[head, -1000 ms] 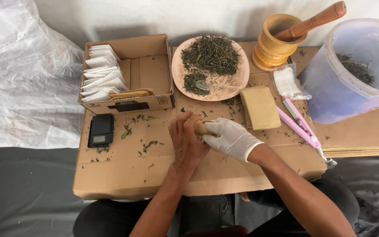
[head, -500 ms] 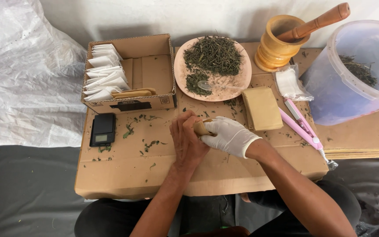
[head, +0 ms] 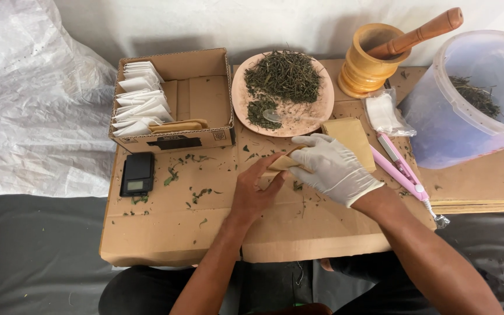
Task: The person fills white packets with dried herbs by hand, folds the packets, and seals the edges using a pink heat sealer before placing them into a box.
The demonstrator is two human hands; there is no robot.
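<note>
Held low over the middle of the cardboard tabletop (head: 164, 233), a small tan paper pouch (head: 284, 162), pinched between both hands at once. Bare left hand (head: 256, 189) coming in from below and the left, thumb and forefinger closed on the pouch's lower left edge. Gloved right hand (head: 335, 168) arching over from the right, white fingers (head: 309, 141) curled down and clamped on the upper right part, hiding most of it. Long axis of the pouch running slantwise, low at the left, rising toward the right and away from the body, so the two grips sitting at opposite ends of that line. Both hands touching it, neither nearer than the other; only a tan sliver showing between them. Open or sealed at the top, impossible to tell under the glove. Just beyond the gloved knuckles, a flat stack of tan pouches (head: 354, 135), and beside that a pink sealing tool (head: 402, 172) lying diagonally. Farther back, a round plate (head: 316, 111) heaped with dried green leaves (head: 284, 74), directly ahead of the pouch. Off to the left, a cardboard box (head: 205, 96) of white sachets (head: 138, 102), a small black scale (head: 137, 174) near it. Wooden mortar (head: 368, 64) with pestle and a clear plastic tub (head: 473, 111) at the far right, well apart from the hands
</note>
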